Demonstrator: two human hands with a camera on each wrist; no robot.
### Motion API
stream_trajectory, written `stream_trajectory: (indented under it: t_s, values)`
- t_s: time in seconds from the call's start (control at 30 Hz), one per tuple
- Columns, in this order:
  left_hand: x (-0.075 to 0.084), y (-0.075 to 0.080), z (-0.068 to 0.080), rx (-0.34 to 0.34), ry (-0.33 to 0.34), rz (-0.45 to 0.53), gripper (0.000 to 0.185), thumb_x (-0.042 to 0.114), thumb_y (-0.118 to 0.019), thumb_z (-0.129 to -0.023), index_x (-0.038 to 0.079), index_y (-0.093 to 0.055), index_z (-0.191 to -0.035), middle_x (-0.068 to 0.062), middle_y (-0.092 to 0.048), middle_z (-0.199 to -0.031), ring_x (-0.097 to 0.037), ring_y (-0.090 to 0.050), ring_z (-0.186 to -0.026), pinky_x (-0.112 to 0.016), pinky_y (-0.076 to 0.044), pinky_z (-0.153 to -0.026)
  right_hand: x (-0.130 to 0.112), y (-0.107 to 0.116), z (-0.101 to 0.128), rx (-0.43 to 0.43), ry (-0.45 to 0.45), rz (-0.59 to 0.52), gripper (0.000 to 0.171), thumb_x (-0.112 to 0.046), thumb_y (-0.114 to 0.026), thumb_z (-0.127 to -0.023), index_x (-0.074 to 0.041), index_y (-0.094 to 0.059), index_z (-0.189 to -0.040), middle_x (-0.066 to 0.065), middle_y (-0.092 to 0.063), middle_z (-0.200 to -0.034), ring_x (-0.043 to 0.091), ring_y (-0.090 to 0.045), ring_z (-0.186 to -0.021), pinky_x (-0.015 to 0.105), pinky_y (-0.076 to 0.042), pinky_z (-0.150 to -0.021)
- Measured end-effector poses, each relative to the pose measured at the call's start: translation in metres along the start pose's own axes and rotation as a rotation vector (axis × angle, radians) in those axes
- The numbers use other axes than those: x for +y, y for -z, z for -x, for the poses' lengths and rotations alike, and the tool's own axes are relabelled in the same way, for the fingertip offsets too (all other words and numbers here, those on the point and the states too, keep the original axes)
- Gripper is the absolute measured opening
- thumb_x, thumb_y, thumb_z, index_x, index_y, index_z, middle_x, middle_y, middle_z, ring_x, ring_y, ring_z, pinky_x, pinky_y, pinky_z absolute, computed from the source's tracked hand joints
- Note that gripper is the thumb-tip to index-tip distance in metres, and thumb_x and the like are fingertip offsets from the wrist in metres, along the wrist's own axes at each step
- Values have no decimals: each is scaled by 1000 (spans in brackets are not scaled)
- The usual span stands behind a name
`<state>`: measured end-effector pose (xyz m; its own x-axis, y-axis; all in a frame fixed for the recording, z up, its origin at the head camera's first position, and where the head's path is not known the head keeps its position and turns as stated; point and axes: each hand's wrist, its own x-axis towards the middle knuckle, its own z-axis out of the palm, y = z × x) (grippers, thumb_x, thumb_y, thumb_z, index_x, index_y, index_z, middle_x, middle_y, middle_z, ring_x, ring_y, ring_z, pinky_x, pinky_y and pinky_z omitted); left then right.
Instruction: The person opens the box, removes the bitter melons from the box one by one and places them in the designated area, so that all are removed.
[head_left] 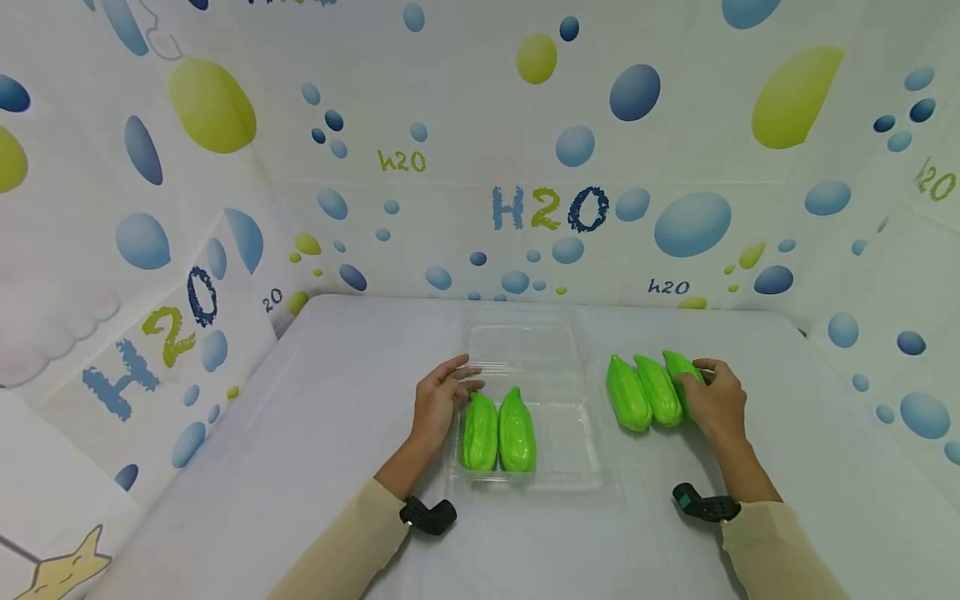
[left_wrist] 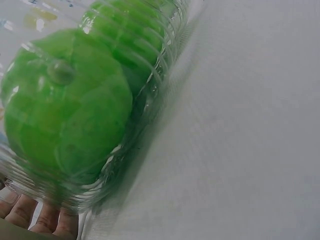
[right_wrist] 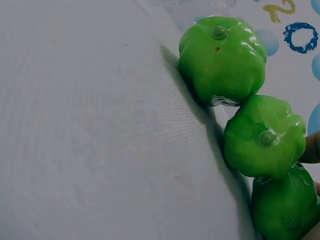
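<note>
A clear plastic box [head_left: 566, 433] lies with its lid folded back on the white table. Inside, along its left side, are two bright green, ribbed, gourd-like vegetables [head_left: 480, 433], also showing through the wall in the left wrist view. My left hand [head_left: 438, 404] rests at the box's left edge, fingers extended over the rim near the hinge. To the right of the box, three more green vegetables [head_left: 628, 393] lie side by side. With thumb and fingers, my right hand [head_left: 716, 400] grips the rightmost green vegetable [head_left: 681, 367]; its lower part is partly hidden by the hand.
The clear lid [head_left: 521, 340] lies flat behind the box. White cloth covers the table [head_left: 360, 358], and a printed curtain [head_left: 465, 150] with blue and green drops hangs behind and at both sides. A dark wrist camera [head_left: 429, 517] sits on each wrist.
</note>
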<state>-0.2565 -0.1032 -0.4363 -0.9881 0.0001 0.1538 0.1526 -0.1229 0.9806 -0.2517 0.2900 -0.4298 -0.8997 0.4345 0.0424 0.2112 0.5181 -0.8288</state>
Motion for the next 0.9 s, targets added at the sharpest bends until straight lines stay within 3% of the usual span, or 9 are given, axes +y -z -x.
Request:
stream_trajectory:
  t_s: [0.27, 0.57, 0.9]
  values:
    - [0, 0, 0, 4, -4, -5, 49, -8, -38, -94, -10, -50, -141, -30, -63, -128, -35, -70, -108, -20, -54, -78, 0, -1, 0, -31, -1, 2, 58, -28, -51, -99, 2, -46, -148, 29, -49, -148, 47, -43, -137, 59, -39, -107]
    - [1, -1, 1, 9, 12, -20, 50, -7, -39, -93, -7, -52, -141, -27, -64, -128, -40, -68, -112, -20, -54, -80, -2, 1, 2, -4, -6, -2, 58, -30, -52, -99, 2, -47, -147, 28, -52, -145, 45, -47, -134, 57, -39, -107]
    - [2, -1, 2, 11, -7, -34, 50, -7, -38, -93, -9, -52, -140, -27, -65, -127, -36, -70, -109, -20, -54, -78, -4, 4, 2, 26, 2, -41, 55, -28, -51, -100, 1, -49, -146, 25, -53, -145, 43, -49, -133, 55, -40, -108]
